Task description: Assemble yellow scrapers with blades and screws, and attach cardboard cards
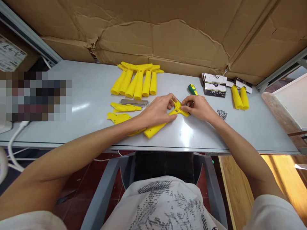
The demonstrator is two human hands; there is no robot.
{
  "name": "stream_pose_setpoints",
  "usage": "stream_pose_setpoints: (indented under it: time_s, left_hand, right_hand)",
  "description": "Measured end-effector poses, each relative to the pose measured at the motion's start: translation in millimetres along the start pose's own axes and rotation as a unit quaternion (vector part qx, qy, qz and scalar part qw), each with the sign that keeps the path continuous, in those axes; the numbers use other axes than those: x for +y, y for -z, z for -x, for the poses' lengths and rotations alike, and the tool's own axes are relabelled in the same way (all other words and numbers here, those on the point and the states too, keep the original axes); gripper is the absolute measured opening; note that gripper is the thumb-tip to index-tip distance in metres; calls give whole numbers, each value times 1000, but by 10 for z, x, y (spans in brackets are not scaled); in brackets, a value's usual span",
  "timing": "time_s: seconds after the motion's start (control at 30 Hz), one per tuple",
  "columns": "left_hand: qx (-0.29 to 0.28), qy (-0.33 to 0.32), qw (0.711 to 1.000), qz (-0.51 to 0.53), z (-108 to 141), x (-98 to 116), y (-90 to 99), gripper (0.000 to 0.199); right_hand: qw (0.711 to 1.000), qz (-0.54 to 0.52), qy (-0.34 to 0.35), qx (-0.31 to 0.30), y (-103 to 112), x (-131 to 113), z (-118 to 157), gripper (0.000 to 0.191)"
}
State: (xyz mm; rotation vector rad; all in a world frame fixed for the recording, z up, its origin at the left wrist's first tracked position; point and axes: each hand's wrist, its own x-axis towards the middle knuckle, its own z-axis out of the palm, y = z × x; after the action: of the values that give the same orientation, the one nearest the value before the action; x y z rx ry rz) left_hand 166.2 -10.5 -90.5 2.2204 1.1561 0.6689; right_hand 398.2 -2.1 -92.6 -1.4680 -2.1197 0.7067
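Observation:
A yellow scraper handle [157, 129] lies slanted on the table in front of me, its wide head [177, 107] pointing away to the upper right. My left hand [161, 108] is closed around its neck and the left side of the head. At the other side of the head, my right hand [198, 107] pinches with thumb and fingers pressed on it; any small part between those fingertips is hidden. Just beyond the right hand lies a green and yellow screwdriver [192, 89]. Flat yellow cover pieces [126, 107] and thin metal blades [133, 102] rest left of my left hand.
Several yellow scraper handles [137, 81] stand in a row at the back. Black and white packages [214, 84] lie at the back right, near two yellow tubes [237, 97]. A heap of small screws [222, 114] sits right of my right hand. Cardboard [163, 38] walls the rear.

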Motion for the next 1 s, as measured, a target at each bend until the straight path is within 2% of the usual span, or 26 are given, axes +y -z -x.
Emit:
stream_pose_setpoints:
  time_s: [0.13,0.23,0.3,0.4,0.47,0.57,0.67,0.73,0.8,0.9,1.0]
  left_hand:
    - [6,-4,999,43,-7,-11,-5,40]
    - [10,-4,998,67,-3,7,-11,35]
    - [4,-3,997,75,14,35,-13,32]
    - [-5,-8,998,68,58,89,-1,29]
    - [-7,-23,998,53,90,118,16,28]
    - [18,-83,996,13,119,133,54,23]
    - [66,-182,980,-39,111,112,108,18]
    - [87,-230,967,-68,94,102,151,17]
    - [99,-234,964,-78,78,111,190,17]
    - [118,-196,972,-46,65,152,205,24]
    - [113,-155,981,22,58,173,169,46]
  right_hand:
    - [999,-19,-26,12,-12,-25,29,6]
    - [997,-53,-47,14,-3,-22,41,28]
    - [996,-58,-66,-10,13,-22,45,39]
    - [996,-25,-73,-39,49,-36,62,36]
    - [996,-32,-72,-34,83,-52,87,34]
    - [979,-177,-100,-30,161,-86,139,47]
    - [931,-342,-125,-31,255,-128,185,73]
    - [921,-378,-95,-16,297,-156,202,73]
    - [923,-382,-41,18,306,-182,208,60]
    - [923,-376,31,82,258,-225,220,50]
    - [928,-349,65,117,171,-295,255,49]
